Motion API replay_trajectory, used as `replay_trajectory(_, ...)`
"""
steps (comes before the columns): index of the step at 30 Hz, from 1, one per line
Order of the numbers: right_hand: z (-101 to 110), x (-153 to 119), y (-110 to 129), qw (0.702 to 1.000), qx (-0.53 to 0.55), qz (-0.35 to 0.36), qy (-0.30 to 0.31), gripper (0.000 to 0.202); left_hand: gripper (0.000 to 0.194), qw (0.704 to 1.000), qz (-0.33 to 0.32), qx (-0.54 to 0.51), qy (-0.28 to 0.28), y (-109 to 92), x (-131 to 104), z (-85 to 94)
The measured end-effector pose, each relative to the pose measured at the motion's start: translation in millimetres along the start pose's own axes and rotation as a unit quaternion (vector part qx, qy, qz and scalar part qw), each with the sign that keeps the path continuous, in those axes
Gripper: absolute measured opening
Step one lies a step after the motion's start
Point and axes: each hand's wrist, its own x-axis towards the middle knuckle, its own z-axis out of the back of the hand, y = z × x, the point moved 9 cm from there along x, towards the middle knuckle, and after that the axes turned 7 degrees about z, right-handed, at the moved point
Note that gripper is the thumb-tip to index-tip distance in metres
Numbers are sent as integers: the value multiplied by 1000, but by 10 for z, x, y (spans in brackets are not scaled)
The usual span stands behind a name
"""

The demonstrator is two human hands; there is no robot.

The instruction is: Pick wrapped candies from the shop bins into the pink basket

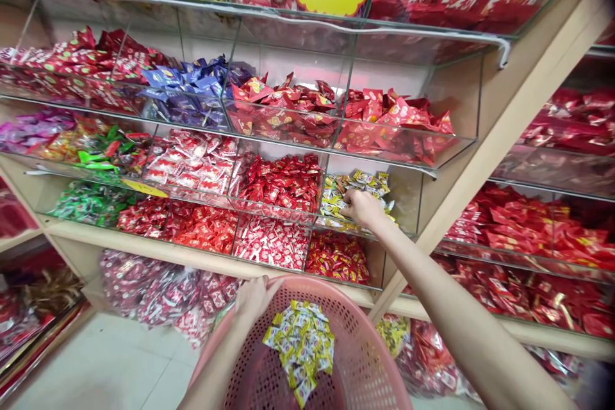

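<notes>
My left hand (253, 298) is closed on the far rim of a pink plastic basket (365, 339) at the bottom centre. A pile of yellow and white wrapped candies (305, 343) lies inside the basket. My right hand (362, 207) reaches into a clear shelf compartment that holds similar yellow and white candies (336, 189). Its fingers are curled in among the wrappers; what they hold, if anything, is hidden.
Clear-fronted bins of red candies (283, 182), blue packets (192, 86) and green candies (91, 202) surround the compartment. A slanted wooden post (461, 173) stands on the right. Bagged candies (158, 288) lie beneath the shelf, near the tiled floor (125, 359).
</notes>
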Motion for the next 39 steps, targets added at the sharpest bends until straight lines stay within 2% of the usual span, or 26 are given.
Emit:
replay_trajectory(4,3,-20,-33,1000,22,-13,-15,25,72,1000,-4,-4,-2,-6,-14,17)
replay_trajectory(11,81,-81,-94,988,124,1,-89,27,73,1000,-3,6,-3,1,-17,5)
replay_trajectory(14,180,-141,-105,982,148,6,-116,26,72,1000,-10,7,0,-8,-18,1)
replay_trajectory(18,445,-439,98,954,217,44,-204,26,73,1000,-6,3,-2,-1,-6,-5)
replay_trajectory(20,457,-697,321,938,250,69,-231,25,73,1000,-5,3,1,-4,3,-15)
replay_trajectory(22,259,-981,594,932,281,87,-213,23,72,1000,0,4,11,-2,6,-29)
replay_trajectory(23,72,-1121,740,932,296,94,-184,22,72,1000,3,5,14,-1,5,-28)
replay_trajectory(26,-704,-1522,1121,940,323,94,-59,20,72,1000,2,3,15,-14,-13,4)
replay_trajectory(28,-1246,-1747,1258,945,319,68,23,17,72,1000,-1,5,15,-24,-28,24)
replay_trajectory(31,-1813,-1968,1376,945,303,53,109,22,73,1000,0,7,14,-22,-35,36)
replay_trajectory(34,-2044,-2052,1401,949,278,43,143,24,73,1000,-5,8,5,-25,-26,33)
replay_trajectory(39,-2099,-2085,1379,956,249,18,155,24,73,1000,-3,12,4,-22,-9,-3)
